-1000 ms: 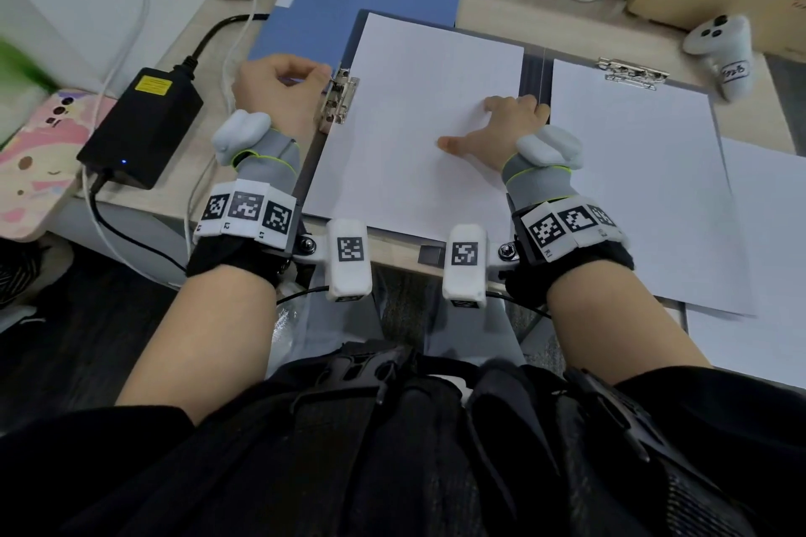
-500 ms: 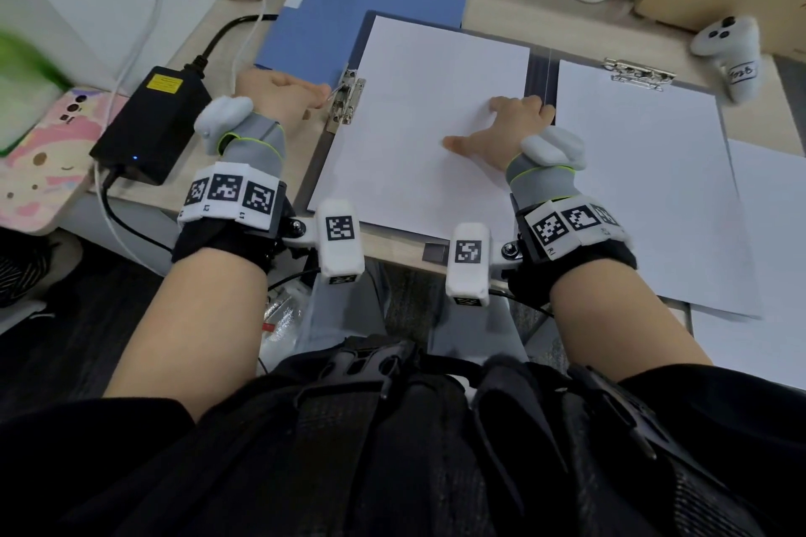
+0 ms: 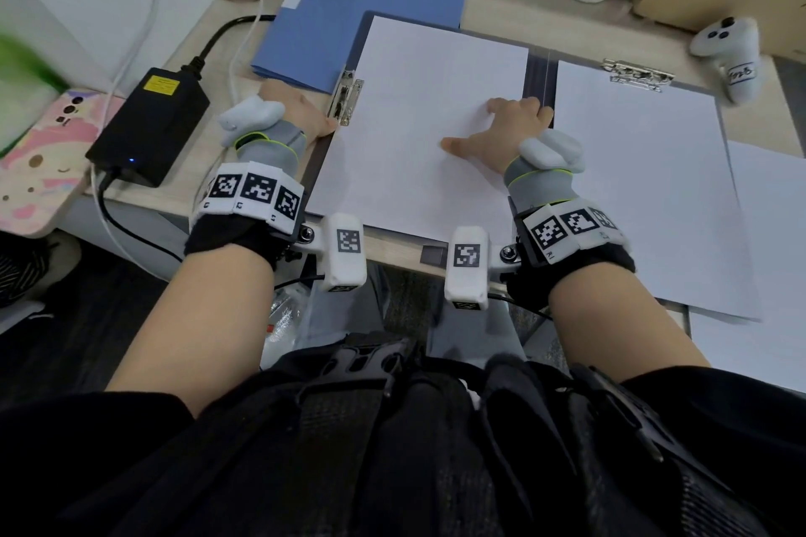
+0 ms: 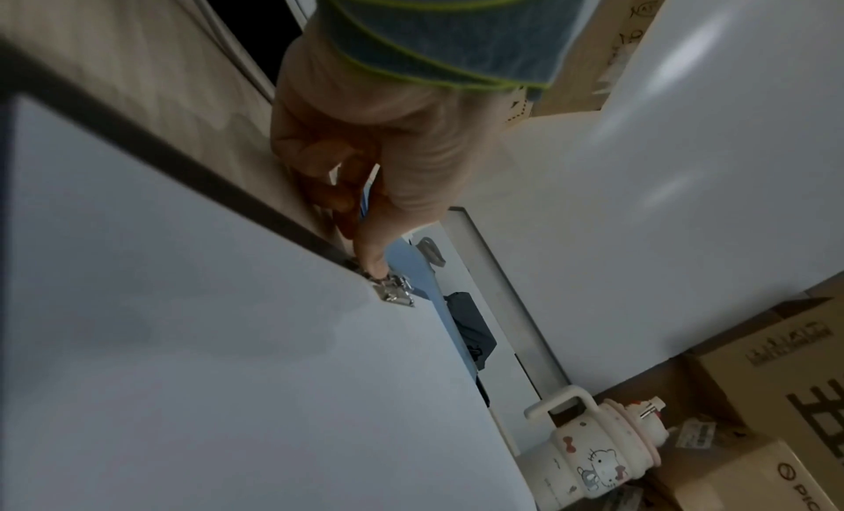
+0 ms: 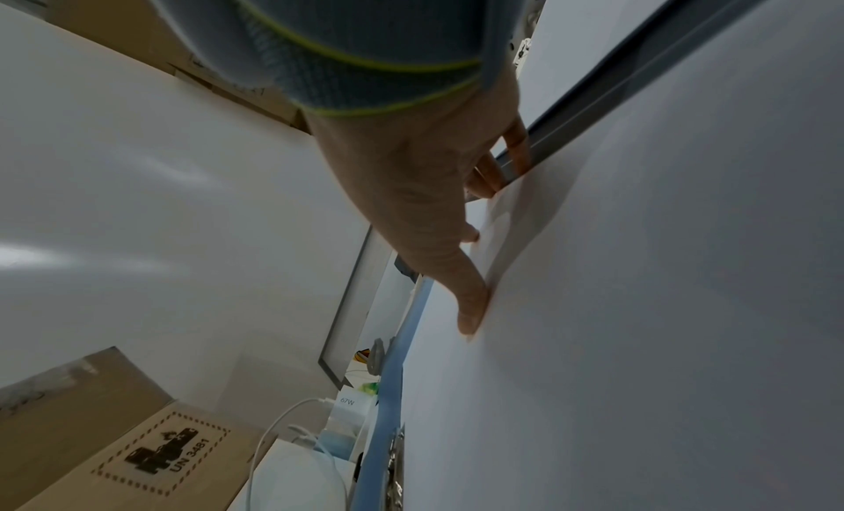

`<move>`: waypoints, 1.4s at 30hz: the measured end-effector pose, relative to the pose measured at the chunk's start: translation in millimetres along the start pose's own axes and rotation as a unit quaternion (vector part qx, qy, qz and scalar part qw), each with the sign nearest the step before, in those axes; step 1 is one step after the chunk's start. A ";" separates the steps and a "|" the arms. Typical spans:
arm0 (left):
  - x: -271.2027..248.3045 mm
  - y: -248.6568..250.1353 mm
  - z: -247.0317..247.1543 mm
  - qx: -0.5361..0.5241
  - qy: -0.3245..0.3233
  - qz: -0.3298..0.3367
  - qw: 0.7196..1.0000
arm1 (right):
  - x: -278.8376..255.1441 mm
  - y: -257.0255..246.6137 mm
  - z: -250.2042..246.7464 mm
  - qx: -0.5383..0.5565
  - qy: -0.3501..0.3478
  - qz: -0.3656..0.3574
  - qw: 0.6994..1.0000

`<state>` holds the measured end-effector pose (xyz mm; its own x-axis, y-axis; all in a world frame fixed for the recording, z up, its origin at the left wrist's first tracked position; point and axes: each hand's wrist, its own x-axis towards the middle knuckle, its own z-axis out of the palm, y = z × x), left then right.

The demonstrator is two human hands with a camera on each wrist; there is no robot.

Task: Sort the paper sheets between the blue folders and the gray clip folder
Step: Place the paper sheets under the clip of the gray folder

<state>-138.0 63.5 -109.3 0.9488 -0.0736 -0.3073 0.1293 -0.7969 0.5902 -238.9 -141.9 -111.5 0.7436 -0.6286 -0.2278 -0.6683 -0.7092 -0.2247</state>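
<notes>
My left hand point(image 3: 301, 111) has slid back toward me along the left edge of the gray clip folder point(image 3: 538, 70), from beside the side clip point(image 3: 346, 100) to just near of it; my right hand point(image 3: 501, 135) has stayed put on the paper.

The folder lies open in front of me, its spine running near to far. A white sheet point(image 3: 418, 122) covers its left half, long axis also near to far. My right hand presses flat on that sheet's right side, fingers spread, thumb pointing left, fingertips reaching the spine. My left hand's fingers are curled; the thumb tip touches the metal side clip point(image 4: 395, 291), and I cannot tell whether it grips it.

The clip sits on the sheet's left edge, directly beside my left hand, so that hand seems nearer for working it. A second sheet point(image 3: 641, 187) rests under the top clip point(image 3: 636, 72) on the right half. A blue folder point(image 3: 375, 4) lies at the far left
</notes>
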 end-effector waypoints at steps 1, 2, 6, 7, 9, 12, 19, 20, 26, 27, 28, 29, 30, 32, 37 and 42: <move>-3.1 1.3 -0.1 0.021 0.009 0.002 1.000 | -0.7 0.2 -0.2 0.002 0.001 0.000 1.000; -5.6 3.0 -0.8 0.028 0.021 0.003 0.999 | -1.6 0.3 -0.8 0.005 0.002 -0.001 1.000; -5.3 0.4 -3.7 -0.020 0.034 -0.006 0.999 | -4.4 -0.7 -2.2 0.005 0.001 -0.003 1.000; -4.5 -2.2 -3.5 -0.034 0.037 -0.006 0.999 | -5.4 -1.3 -2.9 0.005 -0.001 -0.002 1.000; -1.9 -4.5 -2.7 -0.065 0.038 0.000 0.997 | -7.0 -2.0 -4.2 0.009 -0.002 -0.001 1.000; -5.0 -5.7 -1.8 -0.093 0.023 0.014 0.995 | -10.7 -1.2 -6.9 0.019 -0.004 -0.004 1.000; -13.6 -4.1 2.4 -0.089 0.033 0.038 0.995 | -16.8 -1.4 -9.1 0.031 -0.005 -0.006 0.999; -15.2 -5.0 3.0 -0.099 0.036 0.044 0.993 | -17.8 -0.8 -8.5 0.033 -0.003 -0.008 0.999; -23.9 -2.4 -4.1 -0.261 0.034 0.080 0.962 | -25.1 2.3 -3.4 0.079 -0.020 -0.013 0.997; -24.7 -0.9 -6.5 -0.272 0.025 0.088 0.958 | -26.7 2.0 -3.8 0.089 -0.026 -0.016 0.996; -26.5 1.7 -8.9 -0.283 0.020 0.096 0.954 | -28.2 1.9 -4.6 0.104 -0.034 -0.015 0.994; -29.7 3.9 -12.9 -0.301 0.012 0.107 0.948 | -30.0 1.3 -6.1 0.122 -0.038 -0.012 0.992; -35.4 7.6 -16.9 -0.316 0.007 0.118 0.941 | -31.6 0.6 -7.7 0.142 -0.040 -0.006 0.989; -42.2 12.0 -24.4 -0.346 -0.007 0.144 0.927 | -33.8 -1.4 -9.8 0.177 -0.041 0.004 0.983; -63.9 22.6 -38.0 -0.402 -0.057 0.203 0.891 | -41.9 -3.0 -17.2 0.256 -0.044 -0.006 0.966; -85.7 38.4 -37.8 -0.460 -0.106 0.307 0.826 | -54.4 -4.1 -28.0 0.411 -0.055 -0.052 0.908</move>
<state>-203.5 61.8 -32.1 0.8579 -0.4755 0.1947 -0.1006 0.2162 0.9712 -276.1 -113.7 -71.6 0.8272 -0.5044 -0.2475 -0.4169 -0.2559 -0.8722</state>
